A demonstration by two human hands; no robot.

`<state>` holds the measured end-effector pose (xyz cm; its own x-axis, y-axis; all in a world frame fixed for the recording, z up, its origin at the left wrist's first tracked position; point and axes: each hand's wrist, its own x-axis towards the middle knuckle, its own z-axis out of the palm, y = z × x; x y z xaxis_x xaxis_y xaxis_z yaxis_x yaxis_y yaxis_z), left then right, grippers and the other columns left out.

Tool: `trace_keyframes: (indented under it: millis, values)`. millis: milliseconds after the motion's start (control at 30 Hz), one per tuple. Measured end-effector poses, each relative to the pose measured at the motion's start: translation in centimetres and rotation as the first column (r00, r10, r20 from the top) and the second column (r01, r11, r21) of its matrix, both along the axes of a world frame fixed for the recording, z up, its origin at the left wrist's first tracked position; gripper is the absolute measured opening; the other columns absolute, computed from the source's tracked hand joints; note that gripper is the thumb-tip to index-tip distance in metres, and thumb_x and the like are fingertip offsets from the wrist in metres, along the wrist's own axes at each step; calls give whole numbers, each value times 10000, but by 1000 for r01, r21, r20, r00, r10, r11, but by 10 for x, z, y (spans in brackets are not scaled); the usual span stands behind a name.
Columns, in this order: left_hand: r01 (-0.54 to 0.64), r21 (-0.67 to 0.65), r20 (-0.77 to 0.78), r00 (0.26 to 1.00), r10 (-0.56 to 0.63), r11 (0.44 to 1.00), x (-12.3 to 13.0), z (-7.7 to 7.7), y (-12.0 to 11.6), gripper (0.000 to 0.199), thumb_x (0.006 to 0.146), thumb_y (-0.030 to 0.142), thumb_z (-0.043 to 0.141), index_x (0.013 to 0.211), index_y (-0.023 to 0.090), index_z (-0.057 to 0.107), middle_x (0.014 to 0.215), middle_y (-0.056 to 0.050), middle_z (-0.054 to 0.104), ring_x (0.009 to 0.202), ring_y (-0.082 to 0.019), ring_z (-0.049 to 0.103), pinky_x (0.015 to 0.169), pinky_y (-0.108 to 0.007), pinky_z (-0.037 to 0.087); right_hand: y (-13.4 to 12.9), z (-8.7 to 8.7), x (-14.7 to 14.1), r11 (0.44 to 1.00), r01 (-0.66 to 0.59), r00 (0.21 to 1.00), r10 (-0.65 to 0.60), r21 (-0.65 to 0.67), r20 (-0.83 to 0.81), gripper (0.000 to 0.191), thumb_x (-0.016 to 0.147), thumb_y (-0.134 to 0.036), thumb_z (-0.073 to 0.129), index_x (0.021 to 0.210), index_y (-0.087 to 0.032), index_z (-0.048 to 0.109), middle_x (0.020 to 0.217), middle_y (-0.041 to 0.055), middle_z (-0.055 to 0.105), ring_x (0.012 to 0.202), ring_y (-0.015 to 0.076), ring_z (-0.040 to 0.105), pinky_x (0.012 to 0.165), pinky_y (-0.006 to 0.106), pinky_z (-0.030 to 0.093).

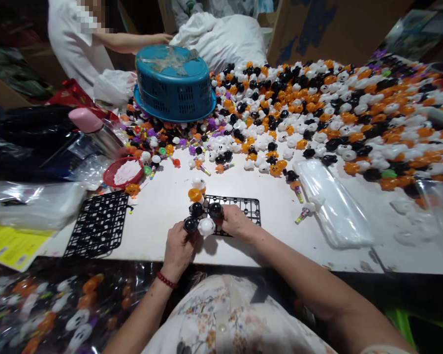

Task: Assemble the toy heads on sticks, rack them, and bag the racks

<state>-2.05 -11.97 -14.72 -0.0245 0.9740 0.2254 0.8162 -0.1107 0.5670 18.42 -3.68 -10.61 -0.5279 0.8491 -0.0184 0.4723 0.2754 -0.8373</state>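
Note:
My left hand [179, 248], with a red bead bracelet at the wrist, is closed at the base of a black figure-topped toy [191, 224]; its fingertips are hidden. The fingers of my right hand [236, 221] close round another black toy [216, 210]. Between the two hands is a white toy [206, 226], with one more black toy [197, 210] just behind. An orange toy [195, 195] and a white ghost toy [198, 184] are beyond these. Under the cluster lies a black plastic grid [251, 209], partly covered by my right hand.
A large heap of orange, black and white toys [317, 98] covers the back right. Near it are a blue basket [175, 83], upside down, and clear plastic bags [339, 211]. At left are stacked black grids [98, 223] and a red basket [109, 172]. A person [77, 54] stands behind.

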Motion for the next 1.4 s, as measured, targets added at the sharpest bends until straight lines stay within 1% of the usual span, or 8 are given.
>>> trace_keyframes:
  millis: [200,500,733,1000,1167,1233,1300,1400]
  values:
    - [21,21,12,1000,-21,1000,0,-1,0,142,866,305,592,878,224,707,901,-53,672,856,-229,584,743,-346,425,8,0,5,989,-8,998,-1,-147,-62,100,825,-209,629,773,-149,689,736,10,662,714,156,593,644,225,391]
    - [12,-1,6,1000,-12,1000,1,3,0,151,875,298,568,850,230,701,880,-49,668,845,-223,584,746,-346,419,1,9,1,1000,-11,993,9,19,118,96,847,-148,603,844,-151,699,772,33,677,700,153,572,640,229,370]
    - [37,32,-7,999,-37,999,1,3,0,125,862,277,585,831,231,697,832,-42,651,804,-216,570,724,-336,411,11,12,3,992,-31,993,44,-121,109,97,838,-152,607,771,-162,677,671,6,645,675,156,595,612,223,375]
    - [54,31,11,998,-55,998,-3,2,2,155,839,323,592,784,231,704,819,-45,667,793,-223,597,693,-332,427,-1,0,-7,988,-85,972,54,128,229,123,847,-133,590,946,-152,660,944,82,691,829,192,615,714,250,412]
    - [88,10,6,996,-88,996,-13,-5,10,213,833,416,610,896,256,737,879,-41,707,803,-239,632,670,-327,455,-1,-1,-3,979,-121,967,78,166,243,97,879,-146,601,959,-177,647,986,61,684,914,185,613,781,247,435]
    - [86,10,-18,996,-86,996,-16,-8,11,239,831,439,609,932,266,739,896,-41,717,835,-259,643,679,-339,466,-6,6,16,979,-23,984,-14,202,179,128,906,-198,621,1030,-176,635,1011,65,678,935,178,609,808,255,442]
    - [78,14,-47,996,-77,997,-18,-10,11,256,840,459,593,936,271,738,903,-45,722,848,-276,647,683,-356,475,-16,16,49,957,197,963,-229,212,139,202,926,-271,627,1103,-175,604,996,67,674,889,175,613,789,275,452]
    - [69,33,-75,995,-66,997,-18,-12,8,283,849,486,580,971,277,727,922,-53,721,857,-289,647,699,-381,488,-33,24,109,803,560,758,-596,202,266,305,926,-440,620,1076,-178,583,839,49,661,727,188,614,681,301,453]
